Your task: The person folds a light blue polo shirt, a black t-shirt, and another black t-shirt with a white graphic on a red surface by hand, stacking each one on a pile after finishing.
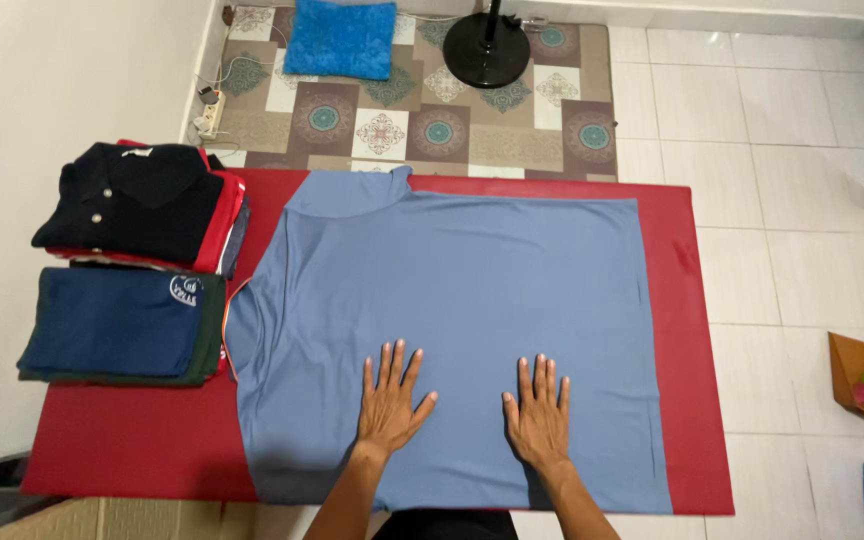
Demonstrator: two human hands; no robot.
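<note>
A blue shirt [472, 300] lies spread flat over the red table [132, 440], collar toward the left end. Both hands press down on its near half: the left hand [389, 405] and the right hand [539, 420] lie palm-down, fingers stretched out and gripping nothing. At the table's left end sit two stacks of folded clothes, a dark polo stack [137, 205] and a navy stack [117, 325]. Beyond the table a patterned rug [432, 120] carries a blue cushion [340, 38] and a black fan base [487, 48].

Both hands — left [390, 405], right [539, 415] — flat on blue shirt [472, 290]; red table [132, 440] beneath
</note>
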